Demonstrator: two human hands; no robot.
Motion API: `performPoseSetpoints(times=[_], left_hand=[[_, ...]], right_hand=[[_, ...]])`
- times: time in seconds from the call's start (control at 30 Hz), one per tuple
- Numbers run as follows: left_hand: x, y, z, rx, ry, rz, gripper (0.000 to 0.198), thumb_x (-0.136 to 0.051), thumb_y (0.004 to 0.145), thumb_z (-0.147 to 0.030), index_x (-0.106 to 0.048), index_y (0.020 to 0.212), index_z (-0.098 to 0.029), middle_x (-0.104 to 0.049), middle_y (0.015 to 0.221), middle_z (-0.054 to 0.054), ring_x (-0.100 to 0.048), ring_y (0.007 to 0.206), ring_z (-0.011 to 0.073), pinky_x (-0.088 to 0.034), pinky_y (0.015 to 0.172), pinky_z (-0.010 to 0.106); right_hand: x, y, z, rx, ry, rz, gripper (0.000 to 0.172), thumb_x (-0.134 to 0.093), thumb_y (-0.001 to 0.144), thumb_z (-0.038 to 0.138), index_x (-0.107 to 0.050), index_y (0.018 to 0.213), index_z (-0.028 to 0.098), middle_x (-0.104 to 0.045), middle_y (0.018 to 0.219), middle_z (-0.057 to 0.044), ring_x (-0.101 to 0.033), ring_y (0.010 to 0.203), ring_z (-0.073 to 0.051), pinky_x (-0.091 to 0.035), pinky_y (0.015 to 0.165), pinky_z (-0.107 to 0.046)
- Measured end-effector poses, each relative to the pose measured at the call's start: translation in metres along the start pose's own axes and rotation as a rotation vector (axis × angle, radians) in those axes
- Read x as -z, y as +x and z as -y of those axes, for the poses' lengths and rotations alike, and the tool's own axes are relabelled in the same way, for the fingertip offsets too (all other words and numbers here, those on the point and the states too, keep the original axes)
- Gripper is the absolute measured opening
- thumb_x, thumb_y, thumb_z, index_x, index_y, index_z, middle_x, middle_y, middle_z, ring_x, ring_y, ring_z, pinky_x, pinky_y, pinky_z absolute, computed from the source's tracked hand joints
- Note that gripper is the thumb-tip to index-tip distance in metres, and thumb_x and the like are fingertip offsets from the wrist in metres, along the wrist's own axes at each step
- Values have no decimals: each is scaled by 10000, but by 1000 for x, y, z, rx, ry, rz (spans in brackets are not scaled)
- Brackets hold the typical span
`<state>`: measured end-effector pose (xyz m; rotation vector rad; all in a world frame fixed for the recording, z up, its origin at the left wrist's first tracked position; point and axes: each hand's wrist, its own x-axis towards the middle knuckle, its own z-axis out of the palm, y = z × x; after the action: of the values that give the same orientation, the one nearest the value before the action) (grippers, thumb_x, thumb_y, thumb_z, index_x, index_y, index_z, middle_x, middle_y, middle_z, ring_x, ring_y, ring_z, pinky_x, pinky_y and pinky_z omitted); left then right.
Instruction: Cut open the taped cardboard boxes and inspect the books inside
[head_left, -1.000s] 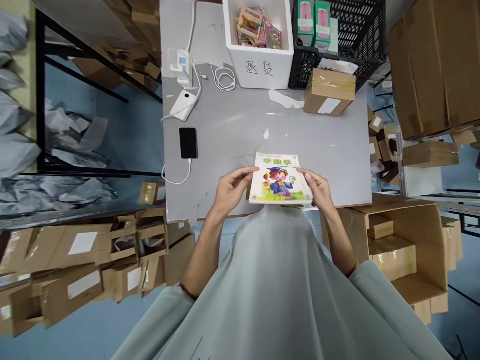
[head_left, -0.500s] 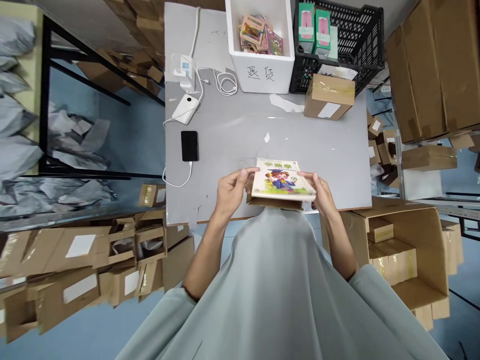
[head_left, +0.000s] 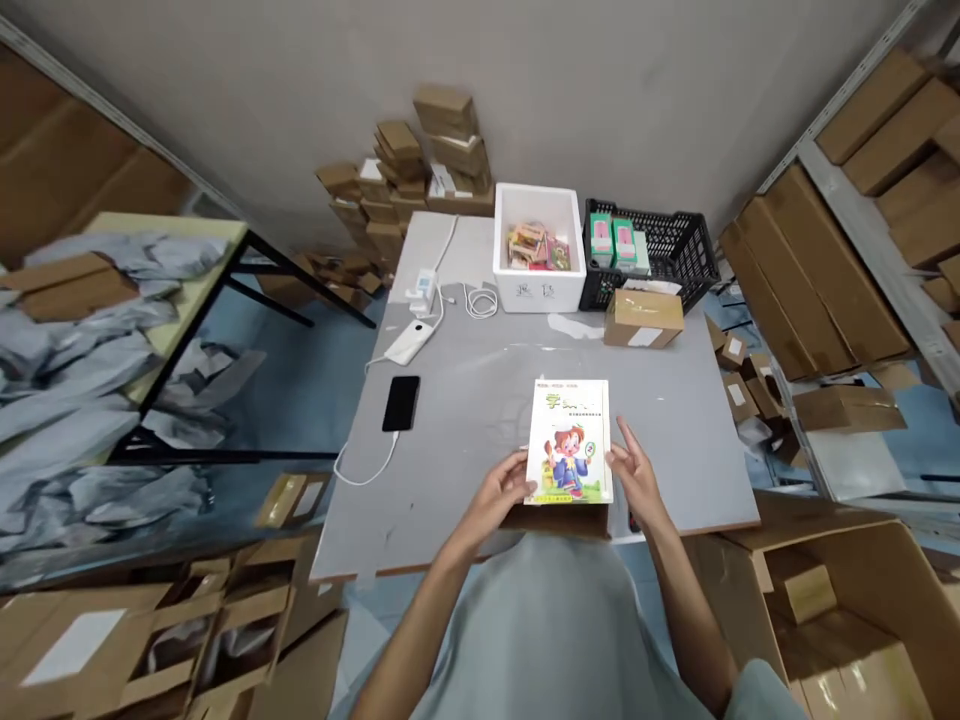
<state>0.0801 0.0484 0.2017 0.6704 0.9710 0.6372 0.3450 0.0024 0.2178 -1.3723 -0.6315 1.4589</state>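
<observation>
A children's book (head_left: 568,440) with a cartoon figure on a white and yellow cover stands tilted at the near edge of the grey table (head_left: 465,400). A brown cardboard piece (head_left: 559,518) shows just under the book's lower edge. My left hand (head_left: 499,495) is closed on the book's lower left corner. My right hand (head_left: 637,480) sits at the book's right edge with its fingers spread apart; I cannot tell whether it touches the cover.
On the table lie a black phone (head_left: 401,402) on a cable, a white charger (head_left: 409,342), a white foam bin (head_left: 538,250), a black crate (head_left: 645,250) and a taped cardboard box (head_left: 643,318). An open carton (head_left: 840,600) stands at lower right.
The view has swung up from straight down to a forward look at the wall. The book has tipped up from flat. My right hand has loosened from its edge.
</observation>
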Motion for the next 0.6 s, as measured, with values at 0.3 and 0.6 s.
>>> performPoseSetpoints(times=[0.3,0.6], left_hand=[[25,38,-29,-64,209,-60,880,-908,842,-701,-730,1548,-208,-780,1395,172,-608,714,121,-456,539,240],[36,194,-206,-533,313,-290,804,-908,883,-500,-651,1562,-156,-658,1622,258,-799,1025,216,-661,845,328]], right_hand=[[-12,44,6,-79,-95,222,717,-898,903,673,-721,1493,307,-875,1221,-50,-777,648,-205,-691,854,-444],[-81,246,123,130,7,158,547,-915,843,571,-697,1246,273,-855,1261,-95,-858,1183,-288,-626,1126,-456]])
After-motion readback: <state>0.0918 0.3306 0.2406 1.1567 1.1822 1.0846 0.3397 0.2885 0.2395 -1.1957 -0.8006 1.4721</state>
